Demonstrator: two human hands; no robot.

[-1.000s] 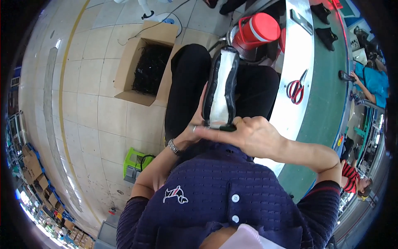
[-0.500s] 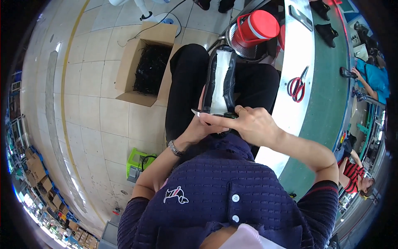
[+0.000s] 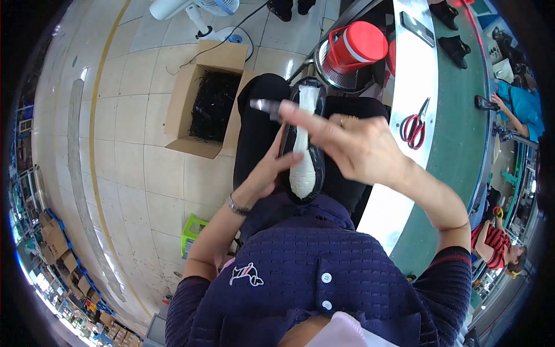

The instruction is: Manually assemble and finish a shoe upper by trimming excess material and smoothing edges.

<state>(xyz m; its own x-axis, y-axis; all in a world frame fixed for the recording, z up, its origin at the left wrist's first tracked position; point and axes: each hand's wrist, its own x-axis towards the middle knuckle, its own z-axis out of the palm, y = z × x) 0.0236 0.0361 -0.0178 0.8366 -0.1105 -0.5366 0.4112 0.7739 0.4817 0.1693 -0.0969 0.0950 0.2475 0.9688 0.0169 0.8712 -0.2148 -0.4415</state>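
Observation:
A black shoe upper [image 3: 304,173] lies bottom-up across my lap, a pale whitish strip running along its underside between folded black edges. My left hand [image 3: 272,168] grips its left side, the thumb over the pale heel part. Above the shoe's middle, my right hand [image 3: 364,147] is closed around a small shiny metal tool like a short blade [image 3: 266,106], blurred by motion. Its tip points left past the shoe; most of its handle is hidden by the fingers.
On my left stands an open cardboard box [image 3: 182,110] of black scraps. A red lidded bucket [image 3: 364,43] sits on a metal stool. Red-handled scissors [image 3: 413,130] and a phone [image 3: 417,28] lie on the white bench edge beside a green belt [image 3: 457,144]. Other people work beyond.
The right hand with the metal tool has lifted off the shoe's near end and moved up and forward. More of the pale heel now shows. The left hand has shifted forward along the shoe's side.

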